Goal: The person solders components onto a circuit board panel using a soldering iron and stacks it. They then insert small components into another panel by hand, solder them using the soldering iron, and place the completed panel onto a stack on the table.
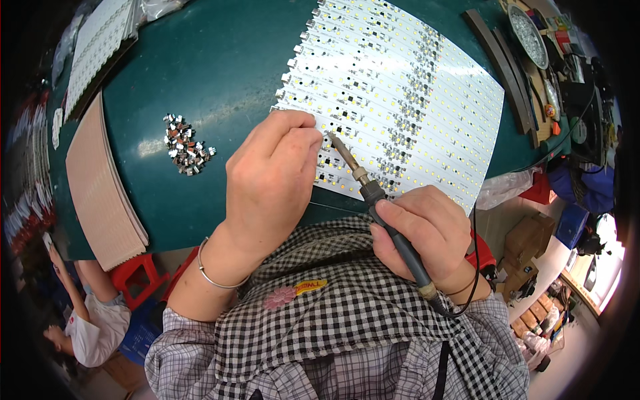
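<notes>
A white LED circuit board panel (460, 127), dotted with rows of small yellow LEDs and black parts, lies on the green table. My right hand (430, 230) is closed round the handle of a soldering iron (375, 193). The iron's tip points up and left, at the panel's lower left part close to my left fingertips; whether it touches the board I cannot tell. My left hand (270, 167) is pinched at the panel's left edge. What its fingers hold, if anything, is hidden. White connectors line that edge above the hand.
Small connectors lie in a pile (189, 150) on the green table (220, 60). Brown board panels (103, 190) are stacked at left, white ones (100, 43) farther back. Dark bars (503, 70) and a metal dish (527, 37) stand at right. Another person (100, 327) sits at lower left.
</notes>
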Motion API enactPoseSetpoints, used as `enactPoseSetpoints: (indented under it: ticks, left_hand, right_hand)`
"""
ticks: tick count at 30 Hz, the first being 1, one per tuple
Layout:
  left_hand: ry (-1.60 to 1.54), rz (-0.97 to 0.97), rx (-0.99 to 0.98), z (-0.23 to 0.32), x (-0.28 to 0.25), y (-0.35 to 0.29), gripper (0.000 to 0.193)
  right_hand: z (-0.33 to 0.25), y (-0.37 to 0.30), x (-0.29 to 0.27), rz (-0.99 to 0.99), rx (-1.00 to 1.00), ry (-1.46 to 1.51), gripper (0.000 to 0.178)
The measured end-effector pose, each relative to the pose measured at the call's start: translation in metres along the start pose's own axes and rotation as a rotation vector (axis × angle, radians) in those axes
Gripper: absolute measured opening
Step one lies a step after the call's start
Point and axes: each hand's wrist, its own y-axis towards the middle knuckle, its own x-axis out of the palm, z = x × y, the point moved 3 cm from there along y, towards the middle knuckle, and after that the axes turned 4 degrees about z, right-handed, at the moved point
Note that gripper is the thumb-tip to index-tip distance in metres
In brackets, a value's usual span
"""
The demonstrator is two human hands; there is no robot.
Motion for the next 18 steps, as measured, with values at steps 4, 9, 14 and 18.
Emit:
enactPoseSetpoints:
  ticks: [4, 9, 14, 18]
  left_hand:
    - [0.002, 0.008, 0.006, 0.000, 0.001, 0.001, 0.012]
    - [0.001, 0.010, 0.002, 0.001, -0.001, 0.000, 0.012]
    - [-0.017, 0.027, -0.098, 0.001, -0.016, -0.003, 0.009]
    - [-0.085, 0.010, -0.141, 0.002, -0.024, -0.003, 0.009]
  right_hand:
    - [0.000, 0.000, 0.000, 0.001, 0.001, -0.001, 0.029]
    - [-0.001, 0.001, -0.001, -0.001, 0.007, -0.002, 0.028]
    - [-0.001, 0.002, -0.018, -0.013, 0.108, 0.089, 0.027]
    - [0.005, 0.000, -0.029, 0.002, 0.182, 0.082, 0.027]
